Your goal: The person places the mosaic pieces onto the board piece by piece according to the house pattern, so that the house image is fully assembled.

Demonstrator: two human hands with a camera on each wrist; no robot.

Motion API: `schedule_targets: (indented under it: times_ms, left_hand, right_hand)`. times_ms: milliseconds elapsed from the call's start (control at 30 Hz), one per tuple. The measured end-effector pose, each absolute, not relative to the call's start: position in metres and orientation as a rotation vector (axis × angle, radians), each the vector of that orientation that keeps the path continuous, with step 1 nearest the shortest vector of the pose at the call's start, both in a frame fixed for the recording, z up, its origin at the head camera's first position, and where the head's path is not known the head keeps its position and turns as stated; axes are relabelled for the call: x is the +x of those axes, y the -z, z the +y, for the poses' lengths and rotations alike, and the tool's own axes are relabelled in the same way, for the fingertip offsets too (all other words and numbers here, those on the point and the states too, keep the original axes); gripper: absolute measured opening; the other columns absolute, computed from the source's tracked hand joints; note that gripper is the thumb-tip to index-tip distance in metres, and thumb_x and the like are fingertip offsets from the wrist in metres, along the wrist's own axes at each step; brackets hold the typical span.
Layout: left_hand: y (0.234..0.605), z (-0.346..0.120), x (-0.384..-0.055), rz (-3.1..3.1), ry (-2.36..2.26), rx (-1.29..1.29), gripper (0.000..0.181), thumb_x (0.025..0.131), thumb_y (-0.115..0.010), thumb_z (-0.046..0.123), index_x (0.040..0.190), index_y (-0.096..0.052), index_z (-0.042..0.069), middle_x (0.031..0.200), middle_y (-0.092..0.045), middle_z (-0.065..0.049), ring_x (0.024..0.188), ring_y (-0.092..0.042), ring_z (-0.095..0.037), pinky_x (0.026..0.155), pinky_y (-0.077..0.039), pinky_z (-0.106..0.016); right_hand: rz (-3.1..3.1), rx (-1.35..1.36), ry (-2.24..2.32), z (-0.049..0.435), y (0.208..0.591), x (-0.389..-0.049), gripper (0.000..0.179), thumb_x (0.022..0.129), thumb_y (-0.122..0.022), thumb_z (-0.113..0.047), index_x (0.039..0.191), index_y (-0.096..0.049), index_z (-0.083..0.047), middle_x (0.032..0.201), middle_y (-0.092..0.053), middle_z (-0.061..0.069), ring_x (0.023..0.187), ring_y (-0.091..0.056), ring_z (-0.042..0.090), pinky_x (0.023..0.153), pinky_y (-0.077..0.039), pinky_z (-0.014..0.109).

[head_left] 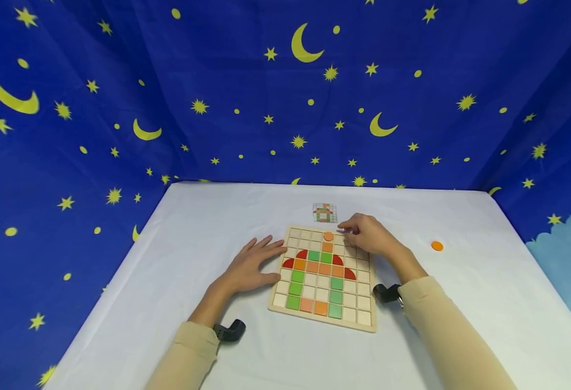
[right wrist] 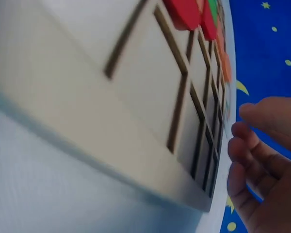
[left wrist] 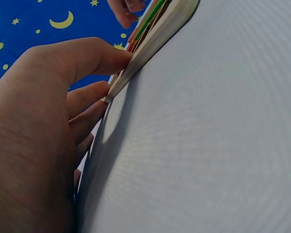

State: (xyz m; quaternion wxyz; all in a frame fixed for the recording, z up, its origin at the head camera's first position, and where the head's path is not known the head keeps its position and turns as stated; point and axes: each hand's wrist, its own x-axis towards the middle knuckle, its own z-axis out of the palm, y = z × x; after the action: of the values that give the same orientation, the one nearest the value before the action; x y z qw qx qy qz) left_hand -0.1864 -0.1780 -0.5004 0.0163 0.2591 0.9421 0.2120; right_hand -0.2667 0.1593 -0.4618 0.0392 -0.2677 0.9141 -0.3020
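A square wooden grid board (head_left: 322,320) lies on the white table, with coloured tiles in part of its cells and plain wood in the others. Green and orange squares and red quarter-round tiles form a pattern, topped by an orange disc (head_left: 328,236) near the far edge. My left hand (head_left: 250,267) rests at the board's left side, fingers spread, thumb and fingertips right at the rim. Over the far right corner hovers my right hand (head_left: 369,234), its fingers loosely bent; in the right wrist view no piece shows between the fingers (right wrist: 240,150).
Beyond the board's far edge lies a small pattern card (head_left: 324,213) with a similar coloured figure. A second orange disc (head_left: 437,246) lies on the table (head_left: 461,303) to the right. Blue cloth with yellow moons and stars (head_left: 246,81) hangs behind and at the sides.
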Motion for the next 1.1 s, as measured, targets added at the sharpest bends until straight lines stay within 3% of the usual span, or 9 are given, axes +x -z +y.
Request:
schedule_targets:
  times_ms: [167, 333, 467, 800, 933, 1100]
  left_hand:
    - [0.5, -0.178, -0.185, 2.915, -0.683, 0.82, 0.067, 0.082, -0.065, 0.047, 0.143, -0.047, 0.03, 0.152, -0.033, 0.014, 0.144, -0.016, -0.015, 0.117, -0.005, -0.042]
    - [0.501, -0.178, -0.185, 2.913, -0.668, 0.81, 0.067, 0.082, -0.065, 0.049, 0.144, -0.046, 0.031, 0.152, -0.031, 0.014, 0.144, -0.015, -0.015, 0.117, -0.004, -0.041]
    - [0.501, -0.179, -0.185, 2.912, -0.654, 0.808, 0.067, 0.082, -0.064, 0.05, 0.144, -0.045, 0.032, 0.153, -0.03, 0.015, 0.144, -0.014, -0.014, 0.117, -0.004, -0.04]
    - [0.496, -0.179, -0.185, 2.904, -0.672, 0.813, 0.067, 0.082, -0.064, 0.048, 0.144, -0.046, 0.03, 0.152, -0.032, 0.014, 0.144, -0.015, -0.015, 0.117, -0.006, -0.042]
    - [0.496, -0.179, -0.185, 2.91, -0.667, 0.812, 0.067, 0.082, -0.064, 0.049, 0.144, -0.046, 0.03, 0.152, -0.032, 0.014, 0.144, -0.015, -0.016, 0.117, -0.006, -0.042]
    - [0.497, -0.18, -0.184, 2.915, -0.676, 0.819, 0.067, 0.082, -0.064, 0.049, 0.144, -0.046, 0.029, 0.152, -0.032, 0.013, 0.144, -0.016, -0.016, 0.117, -0.005, -0.041]
  right_hand:
    - [2.756, -0.919, 0.85, 0.154, 0.464, -0.261, 0.029, 0.089, -0.062, -0.009, 0.117, -0.071, -0.008, 0.1, -0.059, 0.006, 0.072, -0.05, 0.017, 0.062, -0.045, 0.033]
    - [2.805, -0.795, 0.897, 0.16, 0.459, -0.255, 0.029, 0.089, -0.061, -0.009, 0.116, -0.071, -0.008, 0.103, -0.059, 0.008, 0.076, -0.051, 0.021, 0.065, -0.045, 0.036]
    - [2.946, -0.637, 0.906, 0.196, 0.453, -0.251, 0.028, 0.087, -0.063, -0.01, 0.114, -0.07, -0.006, 0.104, -0.06, 0.012, 0.085, -0.054, 0.025, 0.072, -0.046, 0.04]
    - [3.038, -0.281, 0.791, 0.326, 0.46, -0.221, 0.039, 0.085, -0.069, -0.016, 0.119, -0.064, 0.002, 0.113, -0.052, 0.024, 0.094, -0.048, 0.036, 0.072, -0.042, 0.049]
    - [2.994, -0.247, 0.72, 0.344, 0.468, -0.213, 0.043, 0.083, -0.066, -0.01, 0.123, -0.06, 0.005, 0.108, -0.053, 0.024, 0.089, -0.048, 0.035, 0.07, -0.043, 0.047]
    - [3.038, -0.261, 0.735, 0.341, 0.473, -0.214, 0.034, 0.082, -0.067, -0.009, 0.114, -0.065, 0.003, 0.097, -0.057, 0.019, 0.081, -0.049, 0.029, 0.067, -0.041, 0.041]
